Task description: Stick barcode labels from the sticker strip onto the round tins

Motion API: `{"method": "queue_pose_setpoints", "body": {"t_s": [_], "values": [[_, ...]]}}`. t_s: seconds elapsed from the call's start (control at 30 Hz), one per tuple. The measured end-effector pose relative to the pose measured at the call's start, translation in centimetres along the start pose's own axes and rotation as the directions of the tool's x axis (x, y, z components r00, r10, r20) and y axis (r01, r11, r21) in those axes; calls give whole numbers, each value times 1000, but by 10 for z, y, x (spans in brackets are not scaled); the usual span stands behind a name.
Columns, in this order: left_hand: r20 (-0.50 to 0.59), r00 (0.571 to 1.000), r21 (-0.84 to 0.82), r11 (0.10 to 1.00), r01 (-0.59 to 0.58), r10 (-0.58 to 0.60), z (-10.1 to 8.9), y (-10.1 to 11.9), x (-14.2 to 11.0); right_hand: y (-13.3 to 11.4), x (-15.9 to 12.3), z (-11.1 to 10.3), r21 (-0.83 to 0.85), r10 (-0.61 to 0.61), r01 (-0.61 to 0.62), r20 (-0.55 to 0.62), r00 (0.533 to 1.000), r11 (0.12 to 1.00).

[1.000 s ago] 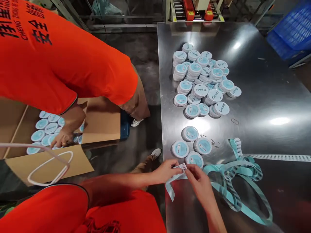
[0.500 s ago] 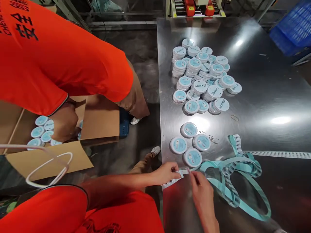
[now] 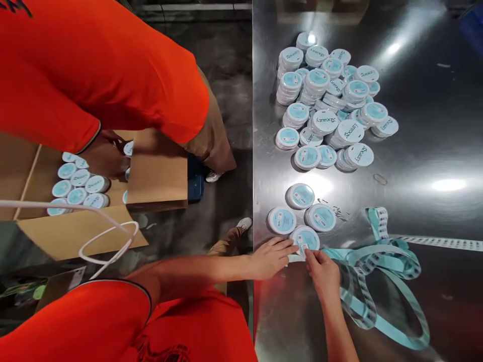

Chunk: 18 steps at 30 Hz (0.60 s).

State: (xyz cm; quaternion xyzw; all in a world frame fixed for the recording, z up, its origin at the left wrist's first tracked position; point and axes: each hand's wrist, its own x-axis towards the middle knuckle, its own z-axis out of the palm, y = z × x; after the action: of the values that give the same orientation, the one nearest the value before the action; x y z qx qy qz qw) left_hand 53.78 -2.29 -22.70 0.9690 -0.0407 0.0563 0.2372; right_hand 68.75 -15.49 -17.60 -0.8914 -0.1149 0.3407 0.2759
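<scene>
From the head view, the left hand (image 3: 270, 258) lies spread and flat, its fingers (image 3: 283, 246) reaching to the edge of a round tub (image 3: 307, 236) on a steel table (image 3: 433, 151); the right hand (image 3: 323, 275) has its fingertips pressed together on a small white label (image 3: 304, 250) at that tub's near side, and they hide part of it; three more tubs (image 3: 320, 217) sit just beside it, near the table's edge; a big pile of tubs (image 3: 320, 100) lies further off; a long blue-green strip of labels (image 3: 381, 261) curls loosely by the right hand; a co-worker's hand (image 3: 105, 161) is down in a cardboard box (image 3: 158, 171) by more tubs; the label could fold if the tub slips under the fingers; the loose strip could catch a wrist and tug; a bump could knock tubs off the edge.
</scene>
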Motion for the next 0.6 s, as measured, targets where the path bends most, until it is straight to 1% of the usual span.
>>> {"method": "queue_pose_setpoints", "body": {"t_s": [0.2,0.37,0.6], "values": [[10,1000,28,1000,-7,6,-1,1,-1,-5,3,0,-48,17,-18,-29,999,999],[46,999,-22,1000,-1,2,-5,0,-1,-8,3,0,-114,57,-60,-24,998,992],[26,1000,-28,1000,1,0,-4,-2,-1,-5,4,3,-121,117,-119,-26,993,985]]}}
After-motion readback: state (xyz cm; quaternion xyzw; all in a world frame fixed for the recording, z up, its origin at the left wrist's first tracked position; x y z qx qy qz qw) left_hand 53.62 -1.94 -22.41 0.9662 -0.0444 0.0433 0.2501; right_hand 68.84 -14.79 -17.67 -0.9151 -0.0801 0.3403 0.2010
